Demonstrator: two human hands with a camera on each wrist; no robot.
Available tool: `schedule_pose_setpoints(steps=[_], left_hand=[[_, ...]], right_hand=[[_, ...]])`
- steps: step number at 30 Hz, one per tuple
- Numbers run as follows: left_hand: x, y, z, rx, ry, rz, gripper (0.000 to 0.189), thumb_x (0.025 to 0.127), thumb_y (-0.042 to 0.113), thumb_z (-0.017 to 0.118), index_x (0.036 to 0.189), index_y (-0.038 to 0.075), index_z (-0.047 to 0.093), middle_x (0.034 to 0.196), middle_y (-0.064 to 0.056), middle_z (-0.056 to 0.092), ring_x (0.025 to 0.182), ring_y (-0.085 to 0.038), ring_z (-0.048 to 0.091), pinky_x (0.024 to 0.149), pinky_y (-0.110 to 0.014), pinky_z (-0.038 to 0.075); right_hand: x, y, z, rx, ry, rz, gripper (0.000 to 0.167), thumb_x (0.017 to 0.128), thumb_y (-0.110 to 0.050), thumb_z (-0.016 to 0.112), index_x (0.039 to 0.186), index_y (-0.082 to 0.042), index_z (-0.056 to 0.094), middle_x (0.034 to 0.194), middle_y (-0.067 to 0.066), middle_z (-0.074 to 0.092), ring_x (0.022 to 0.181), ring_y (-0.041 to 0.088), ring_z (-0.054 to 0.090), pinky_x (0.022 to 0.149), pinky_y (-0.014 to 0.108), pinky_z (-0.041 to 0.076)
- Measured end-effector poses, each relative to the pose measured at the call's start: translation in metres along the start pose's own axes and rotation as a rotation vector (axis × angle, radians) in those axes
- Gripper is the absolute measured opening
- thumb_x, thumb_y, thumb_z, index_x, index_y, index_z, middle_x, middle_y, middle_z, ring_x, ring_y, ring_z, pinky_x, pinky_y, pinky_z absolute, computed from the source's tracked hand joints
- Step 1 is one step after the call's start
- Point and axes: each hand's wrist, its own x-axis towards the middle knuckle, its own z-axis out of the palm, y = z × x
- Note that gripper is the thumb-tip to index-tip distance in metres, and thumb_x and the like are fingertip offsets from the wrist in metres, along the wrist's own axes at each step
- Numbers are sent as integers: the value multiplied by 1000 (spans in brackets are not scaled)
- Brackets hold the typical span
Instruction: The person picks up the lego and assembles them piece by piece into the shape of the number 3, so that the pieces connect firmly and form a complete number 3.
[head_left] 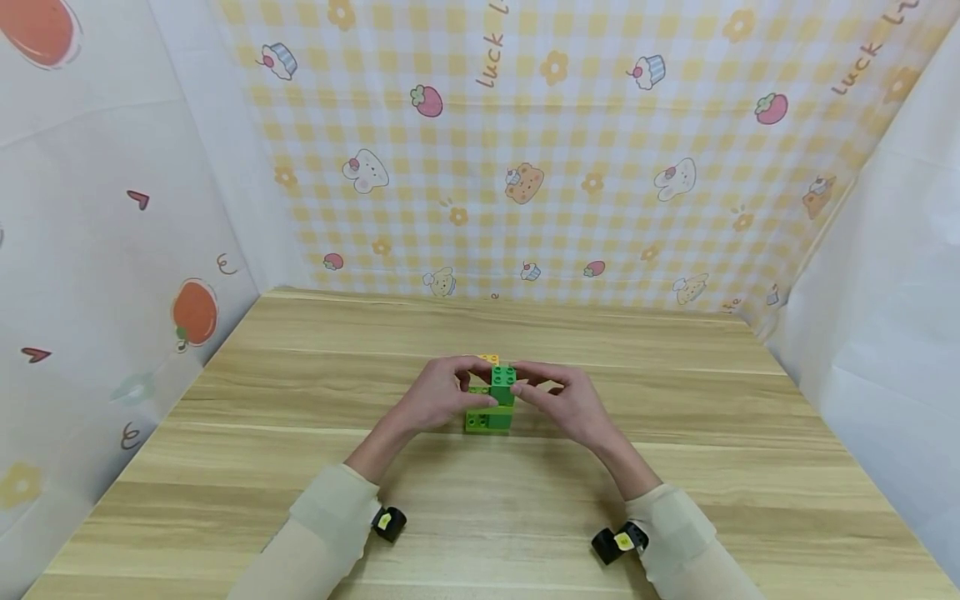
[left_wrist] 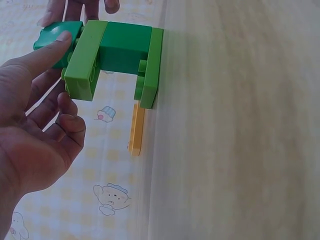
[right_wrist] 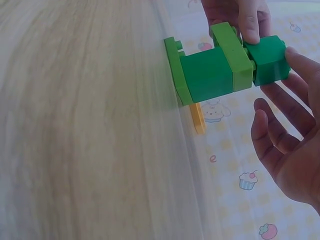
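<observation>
A small tower of toy building bricks stands in front of me. At its foot is a light green base brick [right_wrist: 176,75], then a dark green block [right_wrist: 207,75], then a light green brick [right_wrist: 234,60]. Topmost is another dark green block [head_left: 503,392], with studs showing in a narrow gap beneath it in the wrist views. My left hand [head_left: 442,393] holds this top block from the left, thumb against its front face. From the right, my right hand [head_left: 564,402] pinches the same block, its thumb at the front right corner.
A flat orange-yellow brick [left_wrist: 136,131] lies on the wooden table [head_left: 255,400] just behind the tower. A yellow checked cloth [head_left: 480,242] hangs behind the table, with white sheets [head_left: 112,250] at the sides.
</observation>
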Motion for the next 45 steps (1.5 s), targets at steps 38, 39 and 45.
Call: schedule_pose_setpoints(steps=[38,39,45], left_hand=[[5,-2,1,80,-26,-15,44,87,22,88,126,6,75,107,-2,75,78,-16,51,67,-27,42],[5,-2,1,81,-30,-20,44,87,22,88,126,6,75,108,-2,76,78,-16,52,68,-28,42],[4,-9,-11,37,-75,-25,44,87,27,88,127,11,76,114,-2,76,87,-18,56,72,-30,47]], right_hand=[[3,3,-4,-15,-37,60,32,97,-33,78,127,-22,79,131,2,76,109,22,68,77,31,56],[3,3,-4,-14,-37,61,32,97,-33,78,127,-22,79,130,2,76,108,22,68,77,31,56],[3,4,-3,-10,-40,64,33,97,-33,78,129,-23,78,125,1,78,108,21,68,78,32,55]])
